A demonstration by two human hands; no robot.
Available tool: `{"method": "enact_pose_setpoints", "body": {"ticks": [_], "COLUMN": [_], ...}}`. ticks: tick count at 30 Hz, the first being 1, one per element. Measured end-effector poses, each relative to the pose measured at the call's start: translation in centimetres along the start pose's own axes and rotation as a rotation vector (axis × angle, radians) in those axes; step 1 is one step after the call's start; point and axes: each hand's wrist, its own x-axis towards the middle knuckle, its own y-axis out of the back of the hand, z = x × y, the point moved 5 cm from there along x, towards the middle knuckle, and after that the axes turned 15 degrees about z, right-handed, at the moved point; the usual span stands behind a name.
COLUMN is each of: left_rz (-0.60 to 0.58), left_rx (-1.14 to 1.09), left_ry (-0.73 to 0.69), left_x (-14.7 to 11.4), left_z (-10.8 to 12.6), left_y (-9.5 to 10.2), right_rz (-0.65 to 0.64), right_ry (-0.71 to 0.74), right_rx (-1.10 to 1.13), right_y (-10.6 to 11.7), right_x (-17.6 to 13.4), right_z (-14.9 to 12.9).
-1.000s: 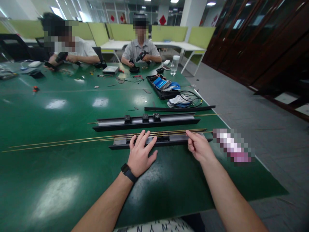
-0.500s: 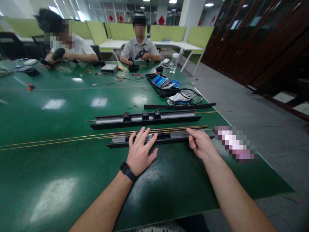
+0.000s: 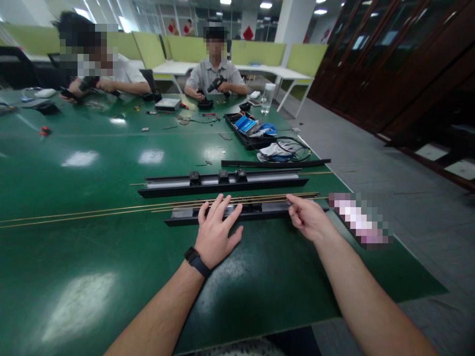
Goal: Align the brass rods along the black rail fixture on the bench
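Note:
My left hand [image 3: 215, 232], with a dark watch on the wrist, lies open with fingers spread over several thin brass-coloured rods [image 3: 111, 215]. These rods run lengthwise over a black channel-shaped rail [image 3: 208, 221] with a pale inner strip and dark blocks inside, partly hidden by my hand. Near the rail's right end, my right hand [image 3: 309, 217] is closed, its index finger reaching to the rods and the other fingers curled. Its fingertips meet the rods there; the exact grip is partly hidden. Just beyond lies a second black rail [image 3: 222, 186] with three dark blocks.
A narrow black strip [image 3: 274, 163], a bundle of cable and white-blue gloves [image 3: 278, 151], and a black tray [image 3: 248, 141] of blue items lie farther back. A blurred pinkish object [image 3: 358, 220] is at right. Two co-workers with power drills [image 3: 217, 84] sit across the green table [image 3: 111, 267].
Both hands stay almost in place on the rods. The view has shifted very slightly; nothing has visibly been picked up or let go.

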Motion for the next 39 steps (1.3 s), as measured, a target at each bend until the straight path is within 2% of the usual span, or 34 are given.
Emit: {"method": "enact_pose_setpoints", "body": {"ticks": [16, 25, 31, 39], "left_rz": [0.013, 0.003, -0.002, -0.008], "left_rx": [0.015, 0.033, 0.041, 0.030], "left_ry": [0.030, 0.034, 0.037, 0.045], "left_x": [0.4, 0.4, 0.5, 0.7], "left_z": [-0.2, -0.2, -0.2, -0.1], "left_y": [-0.4, -0.4, -0.4, -0.2], "right_rz": [-0.078, -0.114, -0.109, -0.076], "right_ry": [-0.080, -0.020, 0.124, 0.084], "right_rx": [-0.020, -0.032, -0.095, -0.244], "right_y": [-1.4, -1.3, -1.0, -1.1], "right_x": [1.8, 1.8, 1.7, 0.4], "right_z": [-0.8, -0.3, -0.2, -0.4]}}
